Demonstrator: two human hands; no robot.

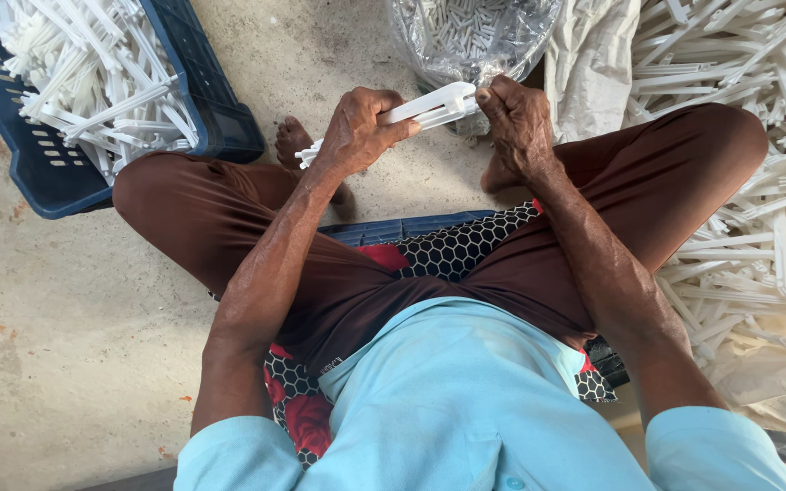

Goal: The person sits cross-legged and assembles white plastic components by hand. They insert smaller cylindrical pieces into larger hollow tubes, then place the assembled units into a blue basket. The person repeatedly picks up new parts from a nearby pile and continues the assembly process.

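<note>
Above the concrete floor (75, 318), between bent knees: white plastic strip (429, 107), left hand (361, 132) clamped round its middle, right hand (516, 123) pinching its far end; blue crate (220, 118) of strips at left, loose strip pile (757, 182) at right, clear bag (470, 36) ahead.
</note>
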